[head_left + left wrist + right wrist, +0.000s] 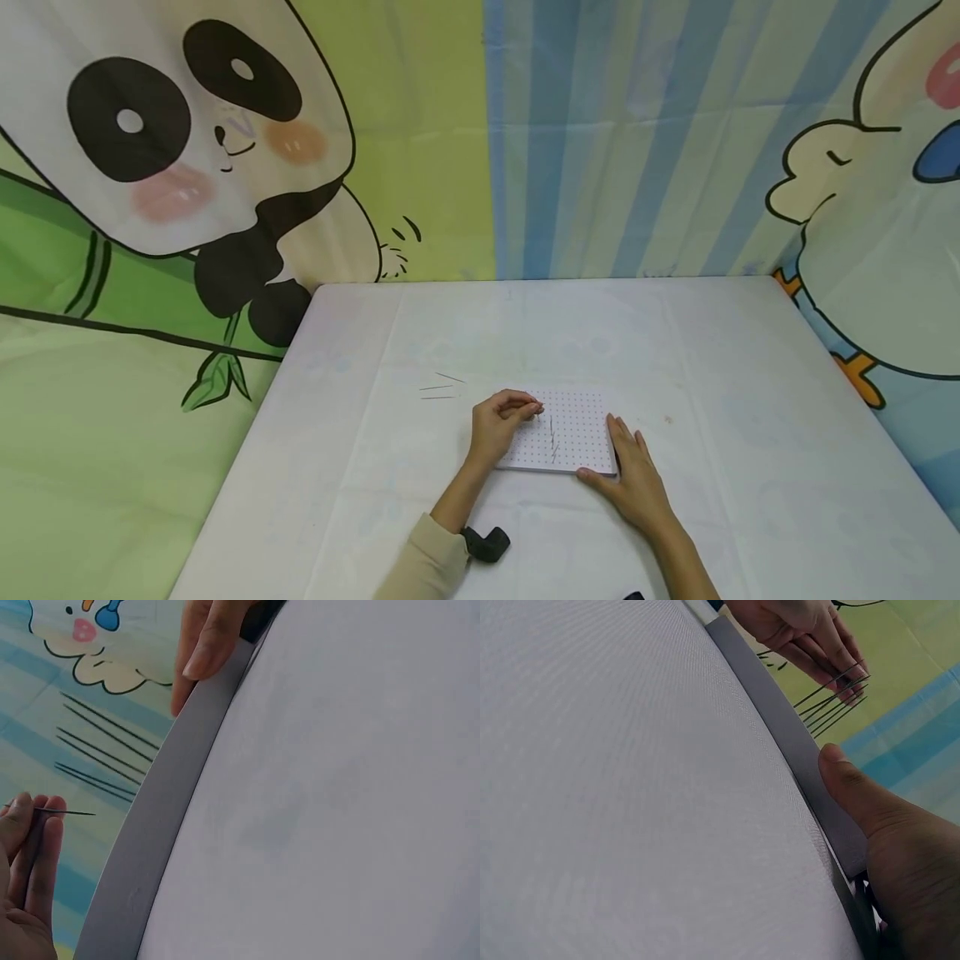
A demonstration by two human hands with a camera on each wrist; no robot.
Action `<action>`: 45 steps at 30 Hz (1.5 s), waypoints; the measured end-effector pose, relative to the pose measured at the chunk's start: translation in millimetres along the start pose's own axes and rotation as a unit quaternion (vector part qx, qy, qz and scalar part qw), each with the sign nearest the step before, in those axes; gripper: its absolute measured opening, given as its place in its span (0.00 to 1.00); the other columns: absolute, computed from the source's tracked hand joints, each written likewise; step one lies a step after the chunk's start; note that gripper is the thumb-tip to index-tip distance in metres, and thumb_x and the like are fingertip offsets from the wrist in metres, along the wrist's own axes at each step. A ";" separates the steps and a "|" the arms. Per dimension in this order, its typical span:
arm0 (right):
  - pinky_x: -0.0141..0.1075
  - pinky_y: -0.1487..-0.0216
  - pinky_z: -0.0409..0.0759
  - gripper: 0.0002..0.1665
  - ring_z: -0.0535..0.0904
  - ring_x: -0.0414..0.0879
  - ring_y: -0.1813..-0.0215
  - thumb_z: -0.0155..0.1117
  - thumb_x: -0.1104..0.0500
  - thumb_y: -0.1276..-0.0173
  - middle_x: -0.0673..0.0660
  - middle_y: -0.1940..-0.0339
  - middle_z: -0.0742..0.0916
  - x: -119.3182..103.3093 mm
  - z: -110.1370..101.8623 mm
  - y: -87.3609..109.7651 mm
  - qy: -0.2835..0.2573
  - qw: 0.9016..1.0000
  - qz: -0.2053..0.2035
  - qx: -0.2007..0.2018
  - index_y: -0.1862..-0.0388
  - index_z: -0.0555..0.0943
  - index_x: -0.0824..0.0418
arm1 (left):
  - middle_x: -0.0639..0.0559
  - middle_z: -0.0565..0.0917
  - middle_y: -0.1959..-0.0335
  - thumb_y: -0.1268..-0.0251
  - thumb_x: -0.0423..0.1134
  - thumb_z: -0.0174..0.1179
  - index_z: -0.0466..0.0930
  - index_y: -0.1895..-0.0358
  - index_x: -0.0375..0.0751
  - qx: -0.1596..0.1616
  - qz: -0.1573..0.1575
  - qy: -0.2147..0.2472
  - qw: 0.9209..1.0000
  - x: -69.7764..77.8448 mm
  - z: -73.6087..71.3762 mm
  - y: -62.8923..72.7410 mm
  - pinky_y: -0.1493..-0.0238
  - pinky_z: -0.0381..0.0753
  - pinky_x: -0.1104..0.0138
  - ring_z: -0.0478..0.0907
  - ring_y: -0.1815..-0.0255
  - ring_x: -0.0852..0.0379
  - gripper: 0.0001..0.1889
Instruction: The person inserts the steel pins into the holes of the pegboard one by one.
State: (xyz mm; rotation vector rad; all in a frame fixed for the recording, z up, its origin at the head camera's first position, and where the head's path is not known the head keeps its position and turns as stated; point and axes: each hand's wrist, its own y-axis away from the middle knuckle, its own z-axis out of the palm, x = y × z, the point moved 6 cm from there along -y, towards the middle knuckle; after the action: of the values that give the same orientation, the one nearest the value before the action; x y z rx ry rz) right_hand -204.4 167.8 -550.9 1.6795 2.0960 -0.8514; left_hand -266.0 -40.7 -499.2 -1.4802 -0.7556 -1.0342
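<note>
A white board [581, 437] with a grid of small dark dots lies on the table. Several thin dark needles [105, 750] stand up from it in a row, clearer in the wrist views than from the head. Between thumb and fingertips my left hand [495, 429] pinches one needle [75, 813], held above the board's left part. My right hand [637, 483] rests against the board's near right corner, fingers fairly straight along the right side and thumb [847, 776] on the front edge. Part of those fingers is hidden in the right wrist view.
Three loose needles [437, 387] lie on the white table [360, 500] left of the board. A black device [487, 545] sits at the left wrist. Behind the table hangs a printed cloth [420, 125] with cartoon animals.
</note>
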 end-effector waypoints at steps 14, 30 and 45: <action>0.45 0.30 0.40 0.60 0.55 0.62 0.31 0.69 0.39 0.49 0.68 0.31 0.63 -0.4 0.3 0.2 -0.001 1.000 -0.007 -0.001 0.30 0.53 0.72 | 0.48 0.85 0.68 0.42 0.31 0.61 0.80 0.66 0.36 -0.018 0.074 -0.133 0.988 -26.2 18.3 3.1 0.64 0.80 0.72 0.83 0.64 0.62 0.03; 0.46 0.30 0.39 0.60 0.54 0.61 0.30 0.69 0.39 0.48 0.68 0.32 0.63 -2.3 1.2 1.5 0.001 1.000 -0.005 -0.004 0.31 0.53 0.73 | 0.55 0.85 0.70 0.41 0.36 0.61 0.81 0.67 0.41 -0.067 0.074 -0.252 0.963 -24.3 23.4 3.9 0.67 0.76 0.79 0.79 0.68 0.69 0.02; 0.47 0.30 0.41 0.61 0.55 0.61 0.31 0.67 0.35 0.50 0.67 0.32 0.64 -4.3 -1.5 3.3 0.010 1.000 0.001 0.005 0.31 0.55 0.72 | 0.44 0.81 0.52 0.47 0.25 0.64 0.78 0.49 0.33 -0.081 -0.097 -0.110 0.986 -33.3 -4.2 6.7 0.55 0.76 0.72 0.79 0.52 0.55 0.19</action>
State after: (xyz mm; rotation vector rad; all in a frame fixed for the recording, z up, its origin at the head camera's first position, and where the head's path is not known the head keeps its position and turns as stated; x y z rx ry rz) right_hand -200.0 165.9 -548.1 1.7015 2.1064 -0.8482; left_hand -274.5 -43.0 -532.3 -1.7056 -1.0085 -1.1115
